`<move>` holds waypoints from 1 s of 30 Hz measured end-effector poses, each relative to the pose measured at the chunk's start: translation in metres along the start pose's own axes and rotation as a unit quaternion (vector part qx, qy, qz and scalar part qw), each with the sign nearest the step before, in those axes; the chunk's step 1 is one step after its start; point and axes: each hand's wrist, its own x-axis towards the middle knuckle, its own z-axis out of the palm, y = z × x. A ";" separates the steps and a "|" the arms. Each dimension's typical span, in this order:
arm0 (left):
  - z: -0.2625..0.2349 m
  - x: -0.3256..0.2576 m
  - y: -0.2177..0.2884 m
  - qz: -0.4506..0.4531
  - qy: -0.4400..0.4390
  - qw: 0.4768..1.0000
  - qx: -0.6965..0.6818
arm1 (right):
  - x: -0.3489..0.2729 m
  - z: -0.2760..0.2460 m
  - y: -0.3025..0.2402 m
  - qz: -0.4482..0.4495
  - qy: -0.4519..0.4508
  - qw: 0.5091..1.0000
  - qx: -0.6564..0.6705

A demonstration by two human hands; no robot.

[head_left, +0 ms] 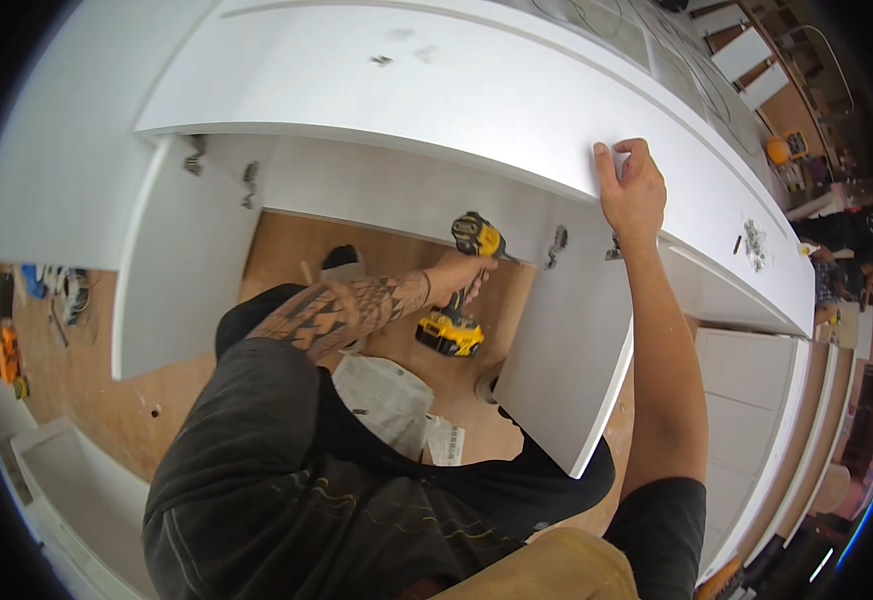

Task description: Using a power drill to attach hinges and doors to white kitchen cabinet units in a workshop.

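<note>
My left hand (pixel 457 277) is wrapped round the handle of a yellow-and-black cordless drill (pixel 478 236). The drill's bit points right, toward the inner face of a white cabinet door (pixel 564 360) that stands swung out. A metal hinge (pixel 556 246) sits on that door near the bit, and another hinge (pixel 613 248) shows under my right wrist. Up on the white top panel (pixel 356 85) rests my right hand (pixel 634 193), its thumb and bent index finger apart, with nothing seen in it. On the left, a second white door (pixel 188 260) is swung out too, with hinges (pixel 249 185) along its upper part.
Small hardware pieces (pixel 382 61) and a pile of screws or fittings (pixel 753 245) lie on the top panel. Between my legs a white plastic bag (pixel 386 400) lies on the brown floor. Tools (pixel 61 300) are at the left, beside a white drawer-like box (pixel 76 480). Another person (pixel 846 255) is at far right.
</note>
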 end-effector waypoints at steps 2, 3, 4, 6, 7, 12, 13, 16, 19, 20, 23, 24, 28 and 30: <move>-0.005 -0.054 0.004 0.030 0.004 0.996 0.081 | 0.000 0.002 0.003 -0.005 0.010 1.000 0.013; -0.011 -0.081 0.005 0.015 -0.008 0.993 0.113 | 0.000 0.002 0.005 -0.008 0.013 1.000 0.006; -0.014 -0.104 0.007 -0.001 -0.015 0.989 0.147 | 0.002 0.002 0.008 -0.006 0.016 1.000 0.015; -0.016 -0.133 0.011 0.009 -0.028 0.990 0.136 | 0.010 0.002 0.009 0.016 -0.012 1.000 -0.009; -0.017 -0.146 0.010 0.010 -0.042 0.992 0.121 | 0.015 0.002 0.005 0.006 -0.013 1.000 -0.008; -0.018 -0.157 0.004 0.097 -0.048 0.991 0.078 | 0.049 0.024 -0.071 -0.013 0.009 0.998 0.054; -0.015 -0.155 0.002 0.136 -0.032 0.987 0.085 | 0.053 0.030 -0.096 -0.096 0.007 0.989 0.113; -0.007 -0.148 0.007 0.150 -0.063 0.984 0.072 | 0.067 0.057 -0.173 -0.223 -0.037 0.970 0.091; 0.003 -0.149 0.017 0.163 -0.087 0.980 0.074 | 0.075 0.083 -0.219 -0.240 -0.074 0.967 0.039; 0.005 -0.152 0.020 0.168 -0.079 0.978 0.099 | 0.078 0.089 -0.225 -0.243 -0.087 0.966 0.032; 0.007 -0.165 0.027 0.163 -0.058 0.980 0.099 | 0.085 0.100 -0.228 -0.243 -0.142 0.959 -0.037; 0.007 -0.168 0.029 0.181 -0.062 0.977 0.100 | 0.086 0.102 -0.225 -0.257 -0.127 0.958 -0.030; 0.008 -0.175 0.030 0.191 -0.074 0.973 0.104 | 0.090 0.105 -0.216 -0.282 -0.115 0.952 -0.020; 0.009 -0.174 0.027 0.206 -0.085 0.972 0.080 | 0.094 0.107 -0.215 -0.287 -0.123 0.950 -0.011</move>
